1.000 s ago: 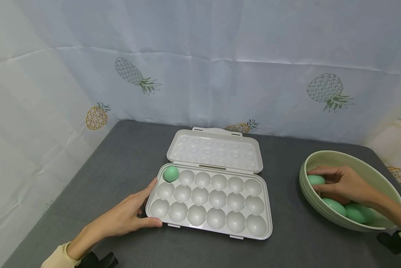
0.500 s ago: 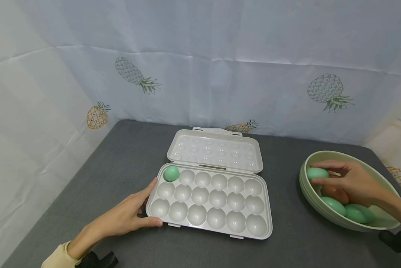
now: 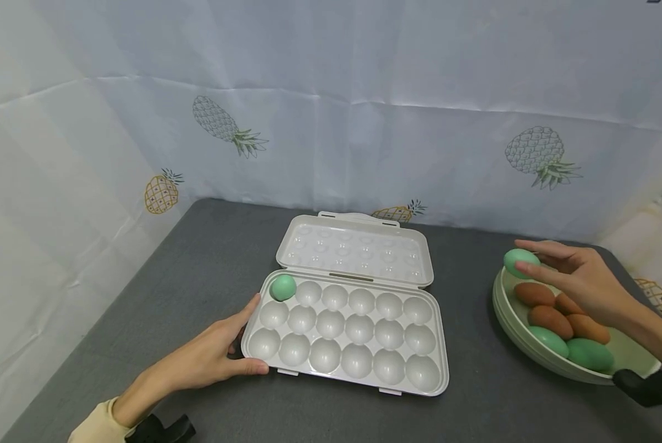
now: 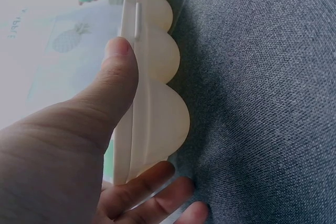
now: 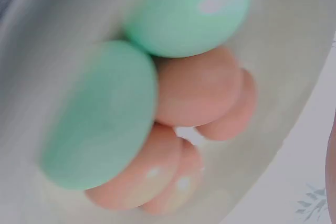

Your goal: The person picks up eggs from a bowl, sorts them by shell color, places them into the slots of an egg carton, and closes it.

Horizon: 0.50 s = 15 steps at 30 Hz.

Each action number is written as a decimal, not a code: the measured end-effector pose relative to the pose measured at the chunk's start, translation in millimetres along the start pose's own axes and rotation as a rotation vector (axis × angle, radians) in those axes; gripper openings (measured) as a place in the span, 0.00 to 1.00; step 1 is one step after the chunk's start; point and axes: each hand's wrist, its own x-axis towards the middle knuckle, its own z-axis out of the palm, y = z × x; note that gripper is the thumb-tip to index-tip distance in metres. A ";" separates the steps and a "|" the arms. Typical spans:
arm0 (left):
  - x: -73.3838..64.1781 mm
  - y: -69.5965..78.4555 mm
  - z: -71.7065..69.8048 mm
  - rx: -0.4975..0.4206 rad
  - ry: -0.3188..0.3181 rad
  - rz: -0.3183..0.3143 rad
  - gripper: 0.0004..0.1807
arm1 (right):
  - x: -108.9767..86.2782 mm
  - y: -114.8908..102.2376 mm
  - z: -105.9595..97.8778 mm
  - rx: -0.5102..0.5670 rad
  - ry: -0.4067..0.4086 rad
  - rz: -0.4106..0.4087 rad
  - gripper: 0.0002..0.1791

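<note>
An egg box (image 3: 330,324) in pale plastic lies on the table with its lid (image 3: 353,249) folded back. One green egg (image 3: 283,287) sits in its far left cup. My left hand (image 3: 215,357) grips the box's left end; in the left wrist view the thumb (image 4: 113,74) lies along the rim and fingertips curl at the end cup. Over the far left rim of the bowl (image 3: 507,326), my right hand (image 3: 586,283) pinches another green egg (image 3: 518,263) between thumb and fingers. Inside the bowl lie several brown eggs (image 5: 199,85) and two green eggs (image 5: 105,114).
A dark grey table (image 3: 198,271) carries the box and the bowl, with a gap between them. Behind it hangs a pale curtain (image 3: 353,123) printed with pineapples. The bowl stands near the table's right edge.
My right hand has lifted the green egg up out of the bowl to above its rim, uncovering the brown eggs. My left hand and the egg box have stayed still.
</note>
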 end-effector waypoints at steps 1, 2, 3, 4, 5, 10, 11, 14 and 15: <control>0.0 0.0 0.1 -0.001 -0.002 -0.002 0.63 | 0.9 -2.1 0.2 0.006 0.009 0.002 0.28; 0.0 0.1 0.1 -0.001 -0.005 -0.006 0.63 | 1.6 -4.2 0.4 0.012 0.015 0.004 0.28; 0.0 0.2 0.1 0.000 -0.006 -0.009 0.63 | 2.4 -6.3 0.4 0.016 0.015 0.004 0.28; 0.0 0.3 0.1 0.002 -0.008 -0.013 0.63 | 3.2 -8.2 0.3 0.021 0.016 0.009 0.29; -0.1 0.4 0.1 0.003 -0.009 -0.016 0.63 | 4.1 -9.5 0.6 0.025 0.020 0.013 0.29; -0.1 0.3 -0.1 -0.002 -0.014 -0.018 0.63 | 12.8 -19.8 8.6 0.386 0.025 -0.003 0.26; 0.0 0.2 -0.1 -0.003 -0.014 -0.016 0.63 | 15.2 -22.9 11.9 0.502 0.022 -0.018 0.25; 0.1 0.0 0.0 0.004 -0.013 -0.018 0.63 | 21.1 -35.0 23.2 0.717 0.023 -0.031 0.23; 0.1 0.0 0.0 0.007 -0.012 -0.018 0.63 | 22.7 -39.6 27.4 0.723 0.032 -0.022 0.23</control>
